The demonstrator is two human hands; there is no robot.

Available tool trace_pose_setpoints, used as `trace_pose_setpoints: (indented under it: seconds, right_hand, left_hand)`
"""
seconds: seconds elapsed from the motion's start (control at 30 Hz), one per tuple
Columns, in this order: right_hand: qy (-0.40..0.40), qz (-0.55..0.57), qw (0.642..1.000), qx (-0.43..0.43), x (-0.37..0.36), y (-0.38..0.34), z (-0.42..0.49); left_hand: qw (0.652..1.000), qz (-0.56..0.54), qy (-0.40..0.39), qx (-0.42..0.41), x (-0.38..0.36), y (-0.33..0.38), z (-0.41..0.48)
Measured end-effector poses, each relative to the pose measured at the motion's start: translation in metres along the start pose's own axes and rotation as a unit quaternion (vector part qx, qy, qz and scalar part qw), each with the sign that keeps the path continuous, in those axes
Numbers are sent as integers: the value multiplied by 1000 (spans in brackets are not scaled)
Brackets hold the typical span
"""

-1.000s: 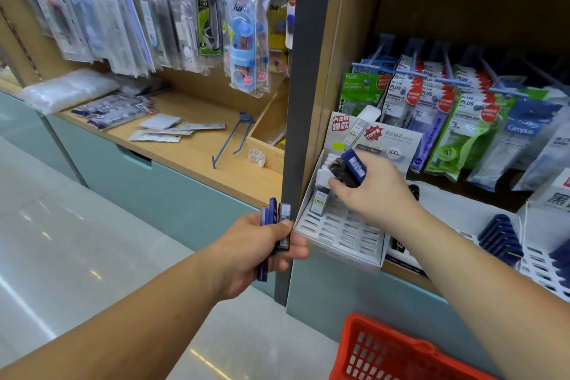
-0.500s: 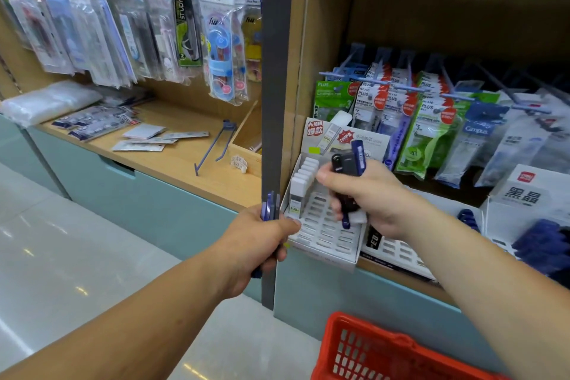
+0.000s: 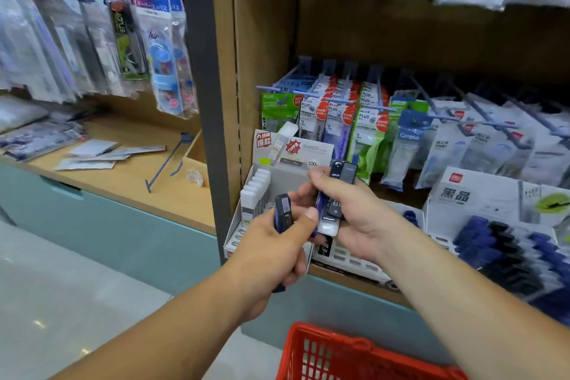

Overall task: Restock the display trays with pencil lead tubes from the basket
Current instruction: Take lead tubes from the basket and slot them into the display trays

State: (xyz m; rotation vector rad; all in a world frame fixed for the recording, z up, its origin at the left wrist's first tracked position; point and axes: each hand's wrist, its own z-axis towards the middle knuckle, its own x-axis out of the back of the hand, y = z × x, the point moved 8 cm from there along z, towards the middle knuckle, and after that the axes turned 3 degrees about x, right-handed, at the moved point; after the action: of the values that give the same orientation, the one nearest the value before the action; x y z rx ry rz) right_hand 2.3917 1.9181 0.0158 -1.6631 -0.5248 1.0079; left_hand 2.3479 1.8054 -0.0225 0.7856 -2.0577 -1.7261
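Lead tubes (image 3: 338,170) bunched in our right hand (image 3: 361,219), fingers curled round them; spare tubes (image 3: 282,210) pinched in our left hand (image 3: 268,259), both just near of the white tray (image 3: 236,236). Light, stiff, slick plastic, we judge: grip mid-barrel. Red basket (image 3: 339,355) nearest

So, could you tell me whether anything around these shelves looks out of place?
Yes: a blue display hook lies loose on the wooden counter at left, unmounted, with several flat packets scattered beside it.
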Motion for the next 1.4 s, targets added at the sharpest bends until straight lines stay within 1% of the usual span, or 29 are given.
trace_pose_setpoints:
  seconds: [0.1,0.17,0.2,0.27,0.33,0.4,0.47,0.6,0.67,0.77,0.83,0.97,1.1,1.2,1.4]
  right_hand:
    - [-23,19,1000,-10,-8,5,4]
    - [-13,29,999,-13,-9,7,9]
    - [0,39,999,-5,-9,6,11]
    - [20,72,997,10,-9,6,14]
    - [19,85,996,3,-13,10,16]
    - [29,96,995,-12,-16,14,17]
    - [43,114,992,-19,-18,15,20]
    - [67,90,994,-3,-24,12,23]
    - [62,68,996,6,-32,13,23]
    - [24,71,997,-4,-47,19,21]
    - [18,90,996,-10,-50,20,21]
    - [49,113,992,-4,-41,14,25]
    - [77,121,990,3,-30,13,29]
    - [80,118,990,-6,-31,15,32]
    - [135,115,984,-23,-27,13,42]
  left_hand:
    - [999,-34,1,8,0,-3,4]
    - [996,-86,-3,21,1,-4,6]
    - [996,-88,-9,22,1,-3,6]
    - [998,-53,-17,19,2,-4,5]
    - [999,-40,-7,24,6,-6,4]
    - [997,-60,0,41,9,-8,4]
    - [993,-107,-6,54,12,-7,5]
    - [986,-153,-3,60,16,-10,6]
    - [986,-158,12,55,22,-11,5]
    - [988,-147,24,38,31,-8,4]
    - [989,-141,16,33,35,-7,3]
    - [992,-110,-10,67,34,-11,-2]
    - [991,-99,-29,82,33,-11,-7]
    - [993,-81,-26,81,43,-12,-8]
    - [997,-16,-4,77,68,-13,-24]
